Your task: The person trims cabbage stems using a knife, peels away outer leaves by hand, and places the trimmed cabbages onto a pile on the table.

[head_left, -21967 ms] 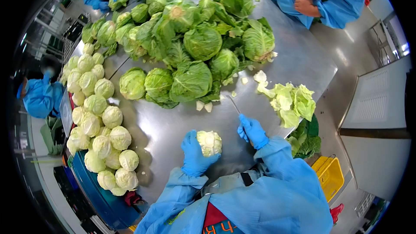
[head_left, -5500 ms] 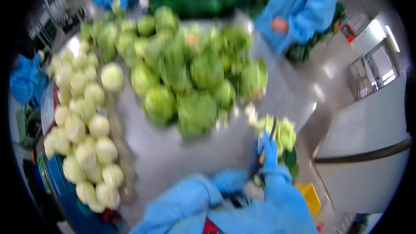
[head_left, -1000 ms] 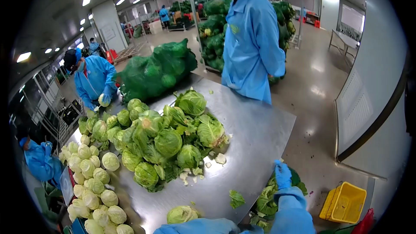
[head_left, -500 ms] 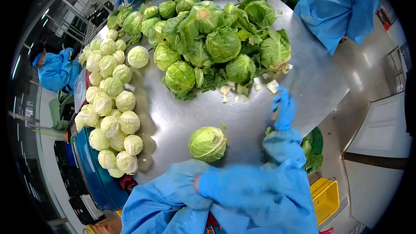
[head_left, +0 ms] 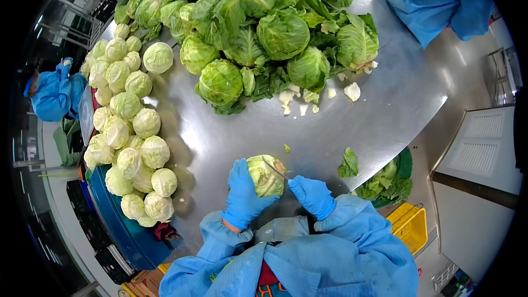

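Observation:
On the metal table, a pale green cabbage [head_left: 263, 180] is tilted so its cut stem end faces up and to the right. My left hand [head_left: 243, 193], in a blue glove, wraps around its left side and bottom. A knife [head_left: 275, 168] reaches from my right hand [head_left: 312, 194], its blade lying across the cabbage near the stem. The right-hand fingers close around the handle, which is mostly hidden. One loose leaf [head_left: 348, 163] lies to the right, near the table edge.
Trimmed pale cabbages [head_left: 131, 162] are heaped along the left. Leafy untrimmed cabbages [head_left: 283, 33] fill the back, with white stem pieces [head_left: 352, 92] before them. Below the right edge are a leaf-filled basket [head_left: 396, 179] and a yellow crate [head_left: 408, 224]. A co-worker's sleeve [head_left: 437, 0] shows back right.
Both hands have come to the cabbage, which is turned stem-up. My left hand takes hold of it, and my right hand brings the knife in from the right. A leaf now lies at the right edge.

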Available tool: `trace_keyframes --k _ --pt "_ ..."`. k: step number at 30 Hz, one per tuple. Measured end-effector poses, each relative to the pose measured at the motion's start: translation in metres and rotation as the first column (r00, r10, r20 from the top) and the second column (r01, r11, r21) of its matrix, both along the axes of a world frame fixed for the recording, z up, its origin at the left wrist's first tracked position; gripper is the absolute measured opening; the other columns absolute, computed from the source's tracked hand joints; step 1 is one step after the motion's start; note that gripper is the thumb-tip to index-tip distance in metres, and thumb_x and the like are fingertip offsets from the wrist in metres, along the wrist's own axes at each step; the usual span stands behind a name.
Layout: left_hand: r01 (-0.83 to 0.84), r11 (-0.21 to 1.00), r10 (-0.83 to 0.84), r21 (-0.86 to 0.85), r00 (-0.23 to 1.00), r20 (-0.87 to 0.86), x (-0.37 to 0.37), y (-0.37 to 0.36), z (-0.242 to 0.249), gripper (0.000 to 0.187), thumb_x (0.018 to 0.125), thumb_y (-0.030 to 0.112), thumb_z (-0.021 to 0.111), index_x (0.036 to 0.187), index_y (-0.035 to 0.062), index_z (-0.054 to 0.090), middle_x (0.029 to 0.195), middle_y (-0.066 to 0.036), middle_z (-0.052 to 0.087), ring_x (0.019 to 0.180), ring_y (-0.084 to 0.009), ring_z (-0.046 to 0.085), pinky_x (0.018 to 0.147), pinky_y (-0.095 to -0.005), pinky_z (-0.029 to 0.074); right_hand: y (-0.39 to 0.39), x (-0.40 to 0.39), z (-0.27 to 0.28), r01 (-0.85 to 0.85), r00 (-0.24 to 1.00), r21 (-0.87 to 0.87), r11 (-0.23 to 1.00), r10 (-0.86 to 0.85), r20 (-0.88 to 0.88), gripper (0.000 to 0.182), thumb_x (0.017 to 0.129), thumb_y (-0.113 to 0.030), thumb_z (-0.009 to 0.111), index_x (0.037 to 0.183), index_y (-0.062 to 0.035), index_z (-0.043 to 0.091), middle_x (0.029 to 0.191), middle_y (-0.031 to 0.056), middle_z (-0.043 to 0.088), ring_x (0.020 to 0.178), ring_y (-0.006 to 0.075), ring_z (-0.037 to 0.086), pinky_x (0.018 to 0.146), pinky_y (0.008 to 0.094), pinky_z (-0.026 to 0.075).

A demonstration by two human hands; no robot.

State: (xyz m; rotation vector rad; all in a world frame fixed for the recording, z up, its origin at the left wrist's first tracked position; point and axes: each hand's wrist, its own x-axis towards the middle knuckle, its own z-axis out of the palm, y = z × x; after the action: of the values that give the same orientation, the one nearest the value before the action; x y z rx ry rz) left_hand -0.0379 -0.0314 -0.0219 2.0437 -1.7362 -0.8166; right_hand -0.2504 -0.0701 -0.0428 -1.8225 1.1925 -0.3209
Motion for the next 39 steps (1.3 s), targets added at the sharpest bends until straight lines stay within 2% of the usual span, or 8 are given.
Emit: trace_keyframes --k 5,10,19,22,29,34,36,39 --pt "0.002 1.0 0.0 -0.023 0.997 0.084 -0.007 -0.011 0.009 0.11 0.057 0.049 0.086 0.134 -0.0096 0.034 0.124 -0.025 0.048 0.112 -0.0396 0.05 0.097 -0.0454 0.04 0.016 0.001 -0.017 0.033 0.996 0.012 0.999 -0.032 -0.083 0.041 0.1 -0.044 0.039 0.083 -0.0096 0.055 0.071 0.0161 0.058 0.065 0.0384 0.06 0.058 0.0484 0.047" --pt "0.003 1.0 -0.004 0.005 0.993 0.117 -0.016 -0.019 0.008 0.114 0.057 0.05 0.085 0.138 -0.0079 0.03 0.128 -0.029 0.043 0.117 -0.0444 0.044 0.099 -0.0514 0.035 0.01 0.001 -0.027 0.044 0.983 0.015 0.999 -0.04 -0.181 0.042 0.1 -0.045 0.038 0.083 -0.0099 0.054 0.072 0.0166 0.059 0.066 0.0397 0.06 0.059 0.0505 0.046" --pt "0.01 0.993 -0.015 0.115 0.999 0.044 -0.016 -0.03 0.01 0.112 0.057 0.046 0.086 0.14 -0.0033 0.03 0.134 -0.031 0.036 0.118 -0.0459 0.04 0.099 -0.052 0.034 -0.028 0.023 -0.05 0.12 0.979 0.326 0.938 -0.057 -0.197 0.059 0.099 -0.055 0.028 0.106 -0.0076 0.062 0.097 0.025 0.065 0.09 0.0454 0.061 0.081 0.0518 0.048" --pt "0.044 0.999 -0.044 0.011 0.999 -0.009 -0.001 -0.014 0.001 0.113 0.057 0.044 0.087 0.141 -0.003 0.028 0.134 -0.03 0.036 0.12 -0.0456 0.039 0.102 -0.0515 0.033 -0.033 0.041 -0.084 0.114 0.954 0.238 0.965 -0.039 -0.299 0.064 0.097 -0.06 0.03 0.102 -0.0064 0.064 0.088 0.0226 0.066 0.083 0.0433 0.063 0.077 0.0496 0.049" --pt "-0.138 0.99 0.12 -0.013 0.897 -0.426 0.059 0.06 -0.015 0.124 0.056 0.04 0.09 0.146 -0.0039 0.018 0.142 -0.026 0.027 0.133 -0.0376 0.031 0.111 -0.0457 0.027 -0.027 0.049 -0.03 0.253 0.94 0.619 0.743 -0.34 0.024 0.043 0.089 -0.049 0.062 0.095 -0.0068 0.065 0.067 0.0053 0.06 0.062 0.0135 0.057 0.061 0.0314 0.048" --pt "-0.472 0.879 0.434 0.061 0.742 -0.511 0.038 0.061 -0.017 0.118 0.059 0.036 0.09 0.142 -0.0072 0.019 0.136 -0.022 0.03 0.13 -0.0316 0.035 0.108 -0.0407 0.033 -0.033 0.084 -0.088 0.2 0.905 0.108 0.974 -0.226 0.362 0.038 0.088 -0.031 0.067 0.119 -0.0099 0.061 0.077 0.0031 0.063 0.06 0.0092 0.054 0.054 0.0255 0.045" --pt "-0.499 0.866 0.446 0.03 0.744 -0.497 0.04 0.055 -0.021 0.115 0.059 0.035 0.09 0.14 -0.0072 0.021 0.133 -0.021 0.033 0.127 -0.0302 0.037 0.107 -0.04 0.035 -0.05 0.091 -0.099 0.224 0.91 0.057 0.973 -0.229 0.345 0.04 0.089 -0.027 0.066 0.124 -0.0114 0.059 0.081 0.0038 0.064 0.062 0.0092 0.055 0.056 0.0248 0.045" --pt "-0.487 0.872 0.433 0.048 0.72 -0.542 0.043 0.045 -0.021 0.111 0.059 0.035 0.09 0.139 -0.0065 0.024 0.13 -0.019 0.036 0.124 -0.029 0.041 0.105 -0.0402 0.038 -0.071 0.072 -0.086 0.349 0.873 0.365 0.863 -0.441 0.207 0.038 0.089 -0.028 0.062 0.123 -0.0129 0.06 0.082 0.0059 0.066 0.073 0.0157 0.061 0.068 0.0309 0.051"
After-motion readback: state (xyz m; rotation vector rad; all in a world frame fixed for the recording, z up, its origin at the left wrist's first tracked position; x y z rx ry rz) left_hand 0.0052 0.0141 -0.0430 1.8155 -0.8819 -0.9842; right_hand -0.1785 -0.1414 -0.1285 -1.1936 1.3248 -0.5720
